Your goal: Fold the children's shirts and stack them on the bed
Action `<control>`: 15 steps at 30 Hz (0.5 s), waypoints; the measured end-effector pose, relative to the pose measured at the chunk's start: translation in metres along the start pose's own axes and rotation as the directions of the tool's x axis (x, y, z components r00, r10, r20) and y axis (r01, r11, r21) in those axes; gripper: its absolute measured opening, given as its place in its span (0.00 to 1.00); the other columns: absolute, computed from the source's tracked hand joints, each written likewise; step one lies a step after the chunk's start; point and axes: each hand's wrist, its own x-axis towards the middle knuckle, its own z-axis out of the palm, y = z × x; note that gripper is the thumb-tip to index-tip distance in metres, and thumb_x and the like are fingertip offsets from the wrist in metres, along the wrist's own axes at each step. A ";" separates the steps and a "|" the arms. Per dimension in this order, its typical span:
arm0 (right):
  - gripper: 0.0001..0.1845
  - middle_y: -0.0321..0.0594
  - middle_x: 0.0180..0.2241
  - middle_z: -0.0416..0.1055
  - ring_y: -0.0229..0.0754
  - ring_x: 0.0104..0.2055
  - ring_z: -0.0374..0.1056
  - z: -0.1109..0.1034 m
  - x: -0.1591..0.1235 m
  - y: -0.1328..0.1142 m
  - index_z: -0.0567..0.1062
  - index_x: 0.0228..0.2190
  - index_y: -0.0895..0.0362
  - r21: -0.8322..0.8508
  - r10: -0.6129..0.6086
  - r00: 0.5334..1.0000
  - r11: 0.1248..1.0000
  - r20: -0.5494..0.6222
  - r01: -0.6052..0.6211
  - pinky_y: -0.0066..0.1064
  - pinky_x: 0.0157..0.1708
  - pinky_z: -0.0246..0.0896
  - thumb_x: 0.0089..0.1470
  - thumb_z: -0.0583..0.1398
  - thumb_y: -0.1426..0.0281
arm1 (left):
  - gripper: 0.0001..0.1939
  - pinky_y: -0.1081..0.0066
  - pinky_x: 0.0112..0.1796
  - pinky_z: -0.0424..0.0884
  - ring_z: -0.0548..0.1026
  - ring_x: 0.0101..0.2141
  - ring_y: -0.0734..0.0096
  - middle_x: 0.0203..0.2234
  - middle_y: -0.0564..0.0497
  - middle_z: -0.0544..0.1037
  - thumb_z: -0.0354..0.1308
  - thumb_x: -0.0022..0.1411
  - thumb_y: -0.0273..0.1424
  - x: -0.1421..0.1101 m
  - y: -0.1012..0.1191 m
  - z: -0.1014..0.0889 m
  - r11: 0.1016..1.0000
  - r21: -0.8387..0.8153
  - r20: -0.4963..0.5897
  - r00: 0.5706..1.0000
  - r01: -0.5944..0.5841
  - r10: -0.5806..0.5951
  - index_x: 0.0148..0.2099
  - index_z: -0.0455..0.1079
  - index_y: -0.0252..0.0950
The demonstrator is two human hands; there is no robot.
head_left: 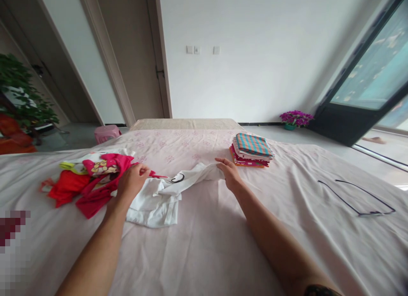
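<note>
A white garment (156,204) with a curved black print lies crumpled on the bedspread, one part drawn out to the right. My right hand (228,173) pinches that drawn-out end between thumb and fingers, slightly off the bed. Curled closed, my left hand (135,178) is over the left side of the white cloth, beside a heap of red, pink and white clothes (95,177). What its fingers hold is hidden; a thin red piece of cloth shows just beyond them. Close to my right fingertips is a stack of folded clothes (251,150), a blue-and-orange checked one on top.
A pale flowered bedspread (204,253) covers the wide surface. Eyeglasses (360,202) lie open at the right. Beyond are a pink stool (106,133), a potted purple flower (296,117), a green plant (22,92) and a closed door (130,49).
</note>
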 end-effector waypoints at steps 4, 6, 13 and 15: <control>0.22 0.31 0.20 0.69 0.37 0.19 0.61 -0.001 0.000 -0.005 0.77 0.38 0.56 0.090 0.013 0.993 0.996 0.121 -0.024 0.28 0.19 0.53 0.35 0.62 0.69 | 0.12 0.71 0.38 0.68 0.78 0.39 0.64 0.36 0.50 0.82 0.56 0.60 0.41 -0.012 0.040 0.009 0.982 -0.089 0.253 0.949 -0.169 0.186 0.40 0.75 0.41; 0.19 0.32 0.19 0.70 0.37 0.18 0.61 -0.004 0.000 -0.011 0.77 0.35 0.55 0.108 0.023 0.975 0.993 0.221 -0.048 0.28 0.18 0.54 0.34 0.61 0.71 | 0.12 0.70 0.40 0.68 0.78 0.42 0.62 0.41 0.49 0.81 0.59 0.57 0.39 -0.019 0.050 0.014 0.978 0.007 0.347 0.918 -0.207 0.192 0.42 0.76 0.43; 0.12 0.33 0.20 0.69 0.36 0.18 0.60 -0.028 0.003 -0.014 0.74 0.24 0.56 0.110 0.076 0.851 0.982 0.520 -0.155 0.27 0.18 0.51 0.30 0.58 0.73 | 0.09 0.66 0.41 0.67 0.77 0.43 0.57 0.37 0.44 0.81 0.55 0.56 0.30 -0.015 0.029 0.017 0.998 0.051 0.215 0.976 -0.027 0.015 0.38 0.76 0.38; 0.11 0.34 0.21 0.69 0.36 0.19 0.61 -0.034 0.005 -0.013 0.73 0.24 0.56 0.137 0.067 0.830 0.976 0.554 -0.170 0.27 0.18 0.52 0.29 0.58 0.74 | 0.09 0.66 0.39 0.69 0.78 0.40 0.57 0.33 0.45 0.81 0.57 0.55 0.34 -0.007 0.019 0.008 0.991 -0.129 0.190 0.982 0.040 -0.015 0.37 0.75 0.37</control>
